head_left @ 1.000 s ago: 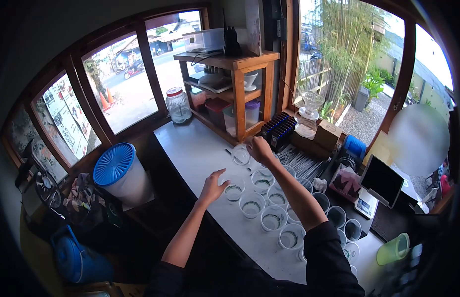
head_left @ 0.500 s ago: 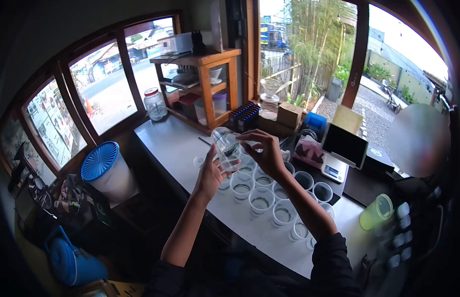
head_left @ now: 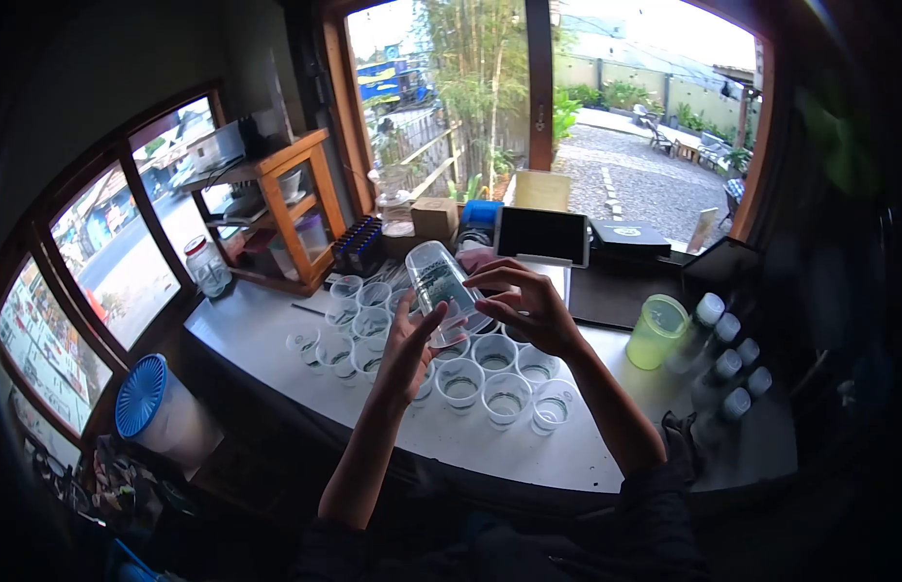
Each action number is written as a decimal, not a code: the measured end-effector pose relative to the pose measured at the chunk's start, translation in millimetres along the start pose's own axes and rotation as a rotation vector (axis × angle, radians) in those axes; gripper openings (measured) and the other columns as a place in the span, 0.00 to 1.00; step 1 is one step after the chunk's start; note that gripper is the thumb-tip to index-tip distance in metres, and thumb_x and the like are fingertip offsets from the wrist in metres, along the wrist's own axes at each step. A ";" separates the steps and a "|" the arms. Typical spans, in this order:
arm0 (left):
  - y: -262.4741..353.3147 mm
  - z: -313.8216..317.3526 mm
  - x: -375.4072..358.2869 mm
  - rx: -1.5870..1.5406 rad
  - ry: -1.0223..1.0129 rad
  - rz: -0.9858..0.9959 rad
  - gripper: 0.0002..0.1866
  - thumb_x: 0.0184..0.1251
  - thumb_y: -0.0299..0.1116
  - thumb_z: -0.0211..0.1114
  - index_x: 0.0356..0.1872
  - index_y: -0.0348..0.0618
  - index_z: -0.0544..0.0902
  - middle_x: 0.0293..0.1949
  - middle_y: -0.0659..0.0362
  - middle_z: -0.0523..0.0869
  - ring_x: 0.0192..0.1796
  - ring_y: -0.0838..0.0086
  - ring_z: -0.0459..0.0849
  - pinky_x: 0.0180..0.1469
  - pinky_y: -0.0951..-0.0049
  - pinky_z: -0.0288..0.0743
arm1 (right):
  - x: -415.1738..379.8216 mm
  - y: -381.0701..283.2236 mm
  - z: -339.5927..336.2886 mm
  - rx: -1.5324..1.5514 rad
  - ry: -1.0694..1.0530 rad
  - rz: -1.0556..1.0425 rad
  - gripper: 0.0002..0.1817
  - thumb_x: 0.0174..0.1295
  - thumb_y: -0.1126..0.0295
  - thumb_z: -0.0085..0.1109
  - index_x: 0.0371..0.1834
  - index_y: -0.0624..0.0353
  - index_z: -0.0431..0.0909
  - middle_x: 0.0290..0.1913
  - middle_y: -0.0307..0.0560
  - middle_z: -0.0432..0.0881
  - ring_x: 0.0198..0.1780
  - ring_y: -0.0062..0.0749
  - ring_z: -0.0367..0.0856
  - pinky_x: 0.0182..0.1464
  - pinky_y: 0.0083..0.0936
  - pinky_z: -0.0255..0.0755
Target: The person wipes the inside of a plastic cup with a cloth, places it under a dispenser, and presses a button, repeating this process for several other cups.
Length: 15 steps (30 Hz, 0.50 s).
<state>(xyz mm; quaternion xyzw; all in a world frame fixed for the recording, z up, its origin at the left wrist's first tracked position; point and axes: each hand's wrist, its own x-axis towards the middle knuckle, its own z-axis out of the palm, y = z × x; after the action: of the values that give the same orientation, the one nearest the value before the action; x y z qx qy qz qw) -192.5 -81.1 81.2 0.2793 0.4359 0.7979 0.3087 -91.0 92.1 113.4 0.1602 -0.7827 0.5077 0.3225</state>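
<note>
A clear plastic cup (head_left: 437, 274) with dark green print is held tilted above the counter, its base toward the upper left. My left hand (head_left: 410, 347) is closed around its lower left side. My right hand (head_left: 528, 306) has its fingers bent, with thumb and fingertips on the cup's right side; whether they pinch anything besides the cup is too small to tell. Below both hands, several open clear cups (head_left: 459, 385) stand upright in close rows on the white counter (head_left: 276, 373). My hands and forearms hide some of them.
A tablet (head_left: 542, 236) on a stand is behind the cups. To the right stand a yellow-green container (head_left: 656, 333) and several white-capped bottles (head_left: 727, 327). At the left are a wooden shelf (head_left: 294, 209), a lidded jar (head_left: 208, 267) and a blue-lidded tub (head_left: 164, 412).
My view has swung to the right, so the counter's right end and its bottles show more. The cup stays in my hands and its printed side now faces me more.
</note>
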 end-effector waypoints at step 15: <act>-118.2 225.7 37.6 0.187 -0.882 -0.018 0.55 0.46 0.31 0.81 0.76 0.55 0.55 0.63 0.49 0.73 0.64 0.64 0.74 0.66 0.61 0.68 | -185.4 -104.3 -167.8 -0.522 0.552 0.353 0.50 0.51 0.54 0.75 0.75 0.42 0.52 0.56 0.56 0.78 0.56 0.42 0.80 0.47 0.33 0.80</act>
<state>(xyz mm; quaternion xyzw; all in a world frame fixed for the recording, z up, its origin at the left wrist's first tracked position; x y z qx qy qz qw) -26.3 115.4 90.0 0.6154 0.3354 0.5572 0.4454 164.0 183.4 108.2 -0.2056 -0.7848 0.3636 0.4578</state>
